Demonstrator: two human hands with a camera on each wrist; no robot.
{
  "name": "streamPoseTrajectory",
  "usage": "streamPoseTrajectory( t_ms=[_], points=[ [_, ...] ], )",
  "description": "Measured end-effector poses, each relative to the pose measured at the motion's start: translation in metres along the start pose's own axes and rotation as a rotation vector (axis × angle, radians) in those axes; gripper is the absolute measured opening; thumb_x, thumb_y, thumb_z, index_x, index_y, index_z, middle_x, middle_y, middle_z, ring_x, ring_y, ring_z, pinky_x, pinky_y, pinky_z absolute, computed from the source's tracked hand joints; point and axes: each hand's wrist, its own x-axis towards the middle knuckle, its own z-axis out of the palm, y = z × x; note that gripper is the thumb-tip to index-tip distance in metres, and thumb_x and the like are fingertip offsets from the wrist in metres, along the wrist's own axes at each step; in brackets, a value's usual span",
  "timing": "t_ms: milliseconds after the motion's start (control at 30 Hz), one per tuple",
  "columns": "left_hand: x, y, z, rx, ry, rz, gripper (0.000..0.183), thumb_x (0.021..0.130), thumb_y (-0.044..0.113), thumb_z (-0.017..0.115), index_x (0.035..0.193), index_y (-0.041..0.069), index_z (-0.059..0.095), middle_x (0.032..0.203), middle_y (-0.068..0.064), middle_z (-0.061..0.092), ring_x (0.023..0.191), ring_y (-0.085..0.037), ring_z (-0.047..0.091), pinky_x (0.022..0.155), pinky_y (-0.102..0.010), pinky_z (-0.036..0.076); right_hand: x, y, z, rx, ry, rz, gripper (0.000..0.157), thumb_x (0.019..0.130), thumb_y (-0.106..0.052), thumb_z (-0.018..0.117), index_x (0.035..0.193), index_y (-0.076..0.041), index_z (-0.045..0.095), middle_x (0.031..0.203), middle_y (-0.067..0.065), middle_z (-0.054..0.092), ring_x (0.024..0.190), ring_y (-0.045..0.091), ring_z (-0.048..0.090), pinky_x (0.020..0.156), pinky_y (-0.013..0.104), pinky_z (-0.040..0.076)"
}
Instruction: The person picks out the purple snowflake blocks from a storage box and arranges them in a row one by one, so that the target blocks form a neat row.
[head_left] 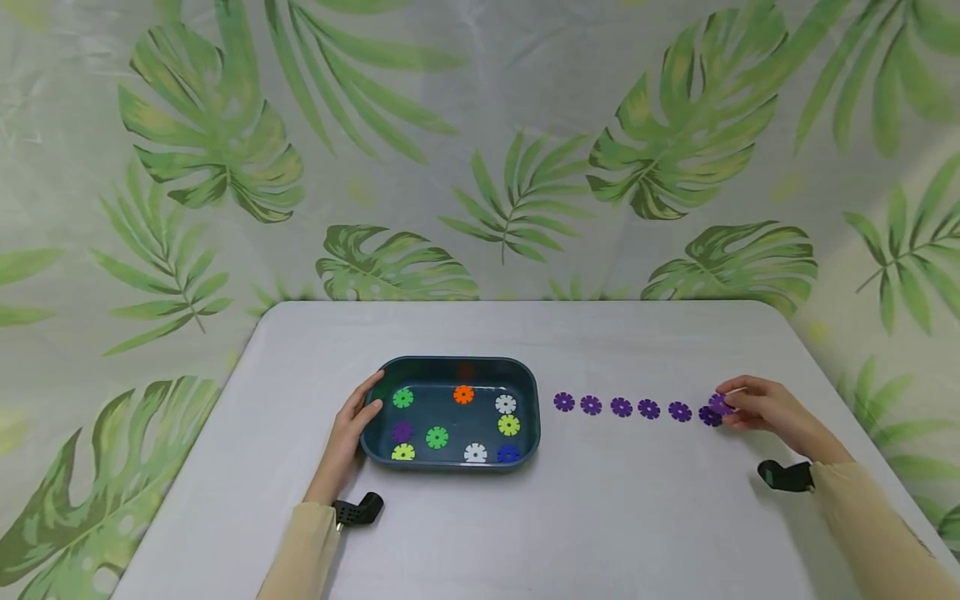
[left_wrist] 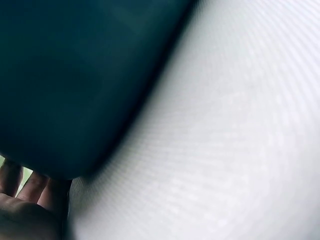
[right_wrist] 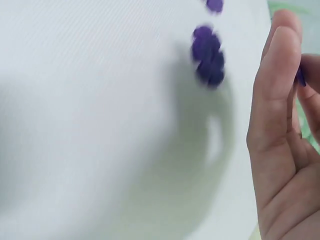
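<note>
At the left end of a dark teal tray, my left hand grips the wall, its thumb at the rim and its fingers round the outside. The left wrist view shows those fingers partly hidden behind the tray. My right hand pinches a purple notched disc between thumb and fingers, above the right end of a row of purple discs. In the right wrist view only a sliver of the pinched disc shows, and two purple discs overlap on the table beside the hand.
Inside the tray lie several notched discs, among them an orange disc, a green disc, a white disc and a blue disc. The white table ends before a leaf-patterned curtain.
</note>
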Motion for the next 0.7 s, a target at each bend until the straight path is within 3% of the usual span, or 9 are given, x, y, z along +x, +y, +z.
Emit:
streamPoseTrajectory(
  t_ms=[200, 400, 567, 700],
  points=[
    [0.001, -0.002, 0.0, -0.003, 0.005, 0.004, 0.046, 0.101, 0.015, 0.049, 0.146, 0.017, 0.041, 0.153, 0.003, 0.028, 0.141, -0.012, 0.018, 0.114, -0.038, 0.012, -0.009, 0.022, -0.011, -0.091, 0.037, 0.068, 0.038, 0.1, -0.009, 0.046, 0.119, 0.024, 0.041, 0.089, 0.006, 0.062, 0.07, 0.016, 0.065, 0.065, 0.029, 0.055],
    [-0.003, 0.008, 0.003, -0.005, -0.005, -0.013, 0.047, 0.101, 0.011, 0.047, 0.147, 0.013, 0.039, 0.155, 0.0, 0.026, 0.142, -0.015, 0.015, 0.114, -0.039, 0.011, -0.011, 0.025, -0.008, -0.209, 0.084, 0.107, 0.033, 0.099, -0.007, 0.044, 0.118, 0.021, 0.044, 0.091, 0.01, 0.06, 0.069, 0.016, 0.063, 0.063, 0.029, 0.055],
    [-0.009, 0.022, 0.008, -0.001, -0.015, -0.015, 0.048, 0.101, 0.01, 0.047, 0.147, 0.009, 0.037, 0.156, -0.005, 0.024, 0.143, -0.018, 0.015, 0.114, -0.039, 0.011, -0.007, 0.012, 0.003, -0.242, 0.157, 0.022, 0.033, 0.1, -0.01, 0.044, 0.117, 0.019, 0.047, 0.095, 0.018, 0.06, 0.067, 0.015, 0.062, 0.063, 0.028, 0.055],
    [-0.01, 0.025, 0.009, -0.003, -0.009, -0.026, 0.048, 0.101, 0.011, 0.047, 0.147, 0.009, 0.037, 0.155, -0.004, 0.024, 0.143, -0.017, 0.016, 0.114, -0.038, 0.012, 0.001, -0.015, 0.024, -0.186, 0.129, -0.059, 0.035, 0.101, -0.012, 0.045, 0.119, 0.018, 0.047, 0.094, 0.021, 0.06, 0.068, 0.018, 0.062, 0.063, 0.031, 0.055]
  ],
)
